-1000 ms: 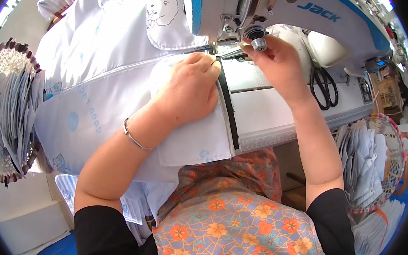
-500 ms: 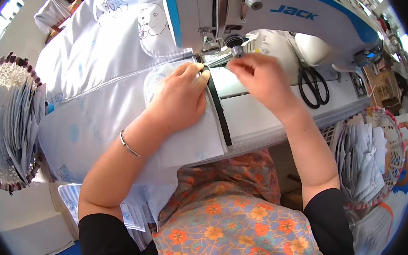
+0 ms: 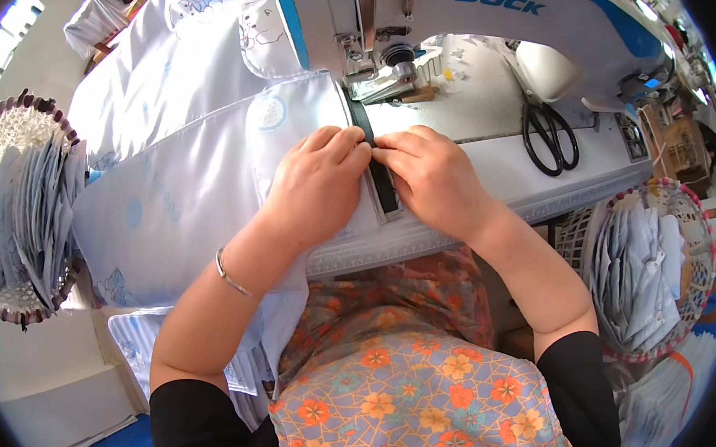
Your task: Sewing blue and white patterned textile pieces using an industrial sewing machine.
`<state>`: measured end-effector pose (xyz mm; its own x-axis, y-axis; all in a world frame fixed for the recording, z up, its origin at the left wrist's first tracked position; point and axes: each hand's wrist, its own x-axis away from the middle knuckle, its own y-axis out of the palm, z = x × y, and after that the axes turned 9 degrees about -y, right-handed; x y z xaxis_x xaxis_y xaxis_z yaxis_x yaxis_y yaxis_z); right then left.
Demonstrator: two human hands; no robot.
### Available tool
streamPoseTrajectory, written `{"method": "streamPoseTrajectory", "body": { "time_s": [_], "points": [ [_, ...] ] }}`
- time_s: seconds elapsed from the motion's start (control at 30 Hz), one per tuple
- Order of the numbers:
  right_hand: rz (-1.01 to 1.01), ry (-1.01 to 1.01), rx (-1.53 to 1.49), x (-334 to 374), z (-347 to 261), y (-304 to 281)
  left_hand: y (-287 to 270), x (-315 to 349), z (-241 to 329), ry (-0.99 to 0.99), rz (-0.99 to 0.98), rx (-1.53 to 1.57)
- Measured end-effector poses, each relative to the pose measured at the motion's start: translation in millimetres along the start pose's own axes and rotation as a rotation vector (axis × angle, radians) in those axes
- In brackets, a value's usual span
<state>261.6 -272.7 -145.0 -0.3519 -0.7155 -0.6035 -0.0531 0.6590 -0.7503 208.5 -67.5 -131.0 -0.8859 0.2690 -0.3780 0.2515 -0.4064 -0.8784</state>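
Note:
White printed fabric [image 3: 200, 143] lies across the bed of a sewing machine [image 3: 459, 14], with a black strip [image 3: 384, 189] along its right edge. My left hand [image 3: 313, 185] is closed, its fingertips pressed on the fabric beside the strip. Facing it, my right hand [image 3: 434, 180] pinches the strip's right side, close to the left fingertips. Both hands are just on my side of the needle area, and my fingers partly hide the strip. Black-handled scissors [image 3: 549, 137] rest on the machine bed, right of my right hand.
A woven basket [image 3: 24, 313] of folded fabric pieces stands at the left. Another basket [image 3: 700, 239] with stacked pieces is at the lower right. Below the table's left side hangs more printed cloth [image 3: 140, 337]. A wooden-handled tool [image 3: 419, 95] lies behind the needle area.
My right hand has come down from beside the needle area to the strip. The fabric and strip have slid away from me. My left hand stays at the fabric's edge.

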Motion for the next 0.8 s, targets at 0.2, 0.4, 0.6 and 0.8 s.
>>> {"method": "streamPoseTrajectory", "body": {
  "time_s": [0.2, 0.4, 0.6, 0.8],
  "points": [
    [0.004, -0.015, 0.040, 1.4, 3.2, 4.6, 2.5, -18.3, -29.6, 0.096, 0.033, -0.005],
    [0.059, 0.002, -0.094, 5.5, 13.6, -5.3, 1.4, 2.2, 4.2, -0.032, -0.051, -0.075],
    [0.084, 0.122, -0.219, 4.6, 10.8, -9.4, 2.9, 6.4, 16.6, -0.032, 0.024, -0.141],
    [-0.027, -0.019, -0.073, 8.9, 1.1, -11.9, 6.4, 12.1, 20.6, -0.007, 0.026, -0.193]
  ]
}}
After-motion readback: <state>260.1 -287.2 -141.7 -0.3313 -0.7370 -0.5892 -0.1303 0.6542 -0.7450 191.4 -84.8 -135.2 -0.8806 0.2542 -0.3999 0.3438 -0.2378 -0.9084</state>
